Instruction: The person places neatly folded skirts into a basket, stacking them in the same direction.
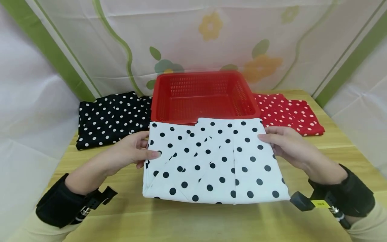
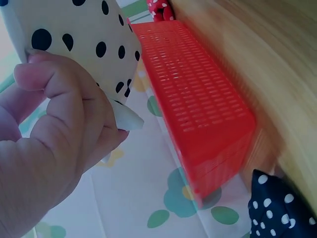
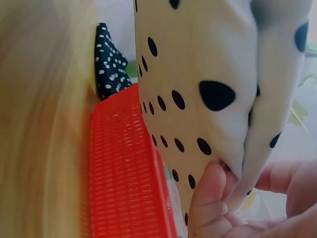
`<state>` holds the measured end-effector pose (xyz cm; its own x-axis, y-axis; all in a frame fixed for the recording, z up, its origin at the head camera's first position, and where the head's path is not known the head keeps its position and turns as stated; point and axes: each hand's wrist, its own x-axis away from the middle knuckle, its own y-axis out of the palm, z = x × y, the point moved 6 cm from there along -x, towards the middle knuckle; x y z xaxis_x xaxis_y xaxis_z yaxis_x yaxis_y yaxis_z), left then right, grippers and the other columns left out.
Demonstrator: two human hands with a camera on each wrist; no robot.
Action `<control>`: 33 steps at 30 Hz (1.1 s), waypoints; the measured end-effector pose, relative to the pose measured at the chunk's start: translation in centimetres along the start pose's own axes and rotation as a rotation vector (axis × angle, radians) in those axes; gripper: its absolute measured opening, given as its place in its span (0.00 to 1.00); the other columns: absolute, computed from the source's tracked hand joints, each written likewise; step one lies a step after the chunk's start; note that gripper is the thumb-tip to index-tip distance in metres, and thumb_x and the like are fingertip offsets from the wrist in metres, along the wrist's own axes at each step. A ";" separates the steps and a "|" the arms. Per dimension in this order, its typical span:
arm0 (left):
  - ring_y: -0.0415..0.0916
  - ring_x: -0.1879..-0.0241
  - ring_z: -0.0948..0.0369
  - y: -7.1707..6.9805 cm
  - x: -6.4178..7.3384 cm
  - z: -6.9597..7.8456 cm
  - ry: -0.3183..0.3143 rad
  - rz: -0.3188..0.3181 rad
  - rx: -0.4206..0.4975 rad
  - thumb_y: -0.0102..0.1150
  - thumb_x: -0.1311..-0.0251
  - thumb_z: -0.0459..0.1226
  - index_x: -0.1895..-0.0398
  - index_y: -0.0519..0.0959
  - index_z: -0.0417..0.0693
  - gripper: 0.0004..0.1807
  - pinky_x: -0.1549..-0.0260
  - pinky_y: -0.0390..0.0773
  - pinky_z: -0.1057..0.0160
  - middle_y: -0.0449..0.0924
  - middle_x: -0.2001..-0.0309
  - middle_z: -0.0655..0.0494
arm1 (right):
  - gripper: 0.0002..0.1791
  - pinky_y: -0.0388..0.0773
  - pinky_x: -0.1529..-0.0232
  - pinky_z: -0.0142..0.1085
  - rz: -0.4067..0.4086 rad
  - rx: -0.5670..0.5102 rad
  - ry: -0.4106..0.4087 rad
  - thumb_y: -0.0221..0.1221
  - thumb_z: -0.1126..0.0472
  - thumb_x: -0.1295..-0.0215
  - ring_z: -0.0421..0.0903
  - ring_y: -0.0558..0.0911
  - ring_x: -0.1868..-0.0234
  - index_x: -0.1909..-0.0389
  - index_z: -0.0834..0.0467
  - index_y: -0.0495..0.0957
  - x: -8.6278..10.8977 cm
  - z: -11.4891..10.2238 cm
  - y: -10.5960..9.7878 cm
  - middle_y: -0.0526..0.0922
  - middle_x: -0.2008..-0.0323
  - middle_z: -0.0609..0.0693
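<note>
A folded white cloth with black polka dots (image 1: pixel 211 161) is held up above the table in front of the red basket. My left hand (image 1: pixel 134 151) pinches its left edge, thumb on the near face. At the opposite edge my right hand (image 1: pixel 288 146) pinches the fabric the same way. In the right wrist view the folded layers of the white cloth (image 3: pixel 208 74) show between thumb and fingers. The left wrist view has the left hand (image 2: pixel 64 114) gripping a corner of the cloth (image 2: pixel 94 29). The cloth hides part of the basket's front rim.
A red plastic basket (image 1: pixel 202 116) with perforated walls stands at the back of the wooden table (image 1: pixel 196 223). Left of it lies a folded black cloth with white dots (image 1: pixel 112 117); right of it, a folded red one with white dots (image 1: pixel 290 112). A flowered curtain (image 1: pixel 193 37) hangs behind.
</note>
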<state>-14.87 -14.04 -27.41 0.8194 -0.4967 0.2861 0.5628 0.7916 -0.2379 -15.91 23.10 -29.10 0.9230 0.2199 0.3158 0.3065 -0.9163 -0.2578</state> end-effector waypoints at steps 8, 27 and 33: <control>0.76 0.75 0.60 -0.8 -0.7 1.0 0.001 -0.002 0.014 0.59 0.37 0.30 0.36 0.61 0.29 0.29 0.82 0.67 0.68 0.84 0.57 0.45 | 0.25 0.82 0.60 0.34 0.013 -0.003 -0.006 0.55 0.58 0.28 0.43 0.86 0.62 0.40 0.71 0.66 -0.6 -1.6 -1.1 0.86 0.63 0.42; 0.74 0.72 0.63 -2.3 -4.3 1.3 -0.046 0.148 0.033 0.57 0.34 0.32 0.39 0.68 0.31 0.23 0.78 0.67 0.70 0.84 0.59 0.50 | 0.38 0.81 0.58 0.31 0.092 -0.057 0.090 0.60 0.49 0.33 0.39 0.85 0.63 0.31 0.67 0.60 -4.6 -2.7 -2.0 0.85 0.67 0.38; 0.75 0.71 0.62 -2.6 -5.2 1.1 -0.064 0.179 0.078 0.56 0.33 0.32 0.39 0.69 0.32 0.21 0.77 0.69 0.71 0.82 0.58 0.49 | 0.37 0.81 0.60 0.30 0.122 -0.006 0.057 0.58 0.50 0.31 0.38 0.84 0.66 0.31 0.70 0.60 -5.6 -3.3 -2.3 0.84 0.68 0.40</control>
<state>-20.77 -13.10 -27.23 0.8956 -0.3244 0.3045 0.3970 0.8915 -0.2181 -22.53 22.89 -27.30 0.9387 0.0873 0.3335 0.1910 -0.9370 -0.2925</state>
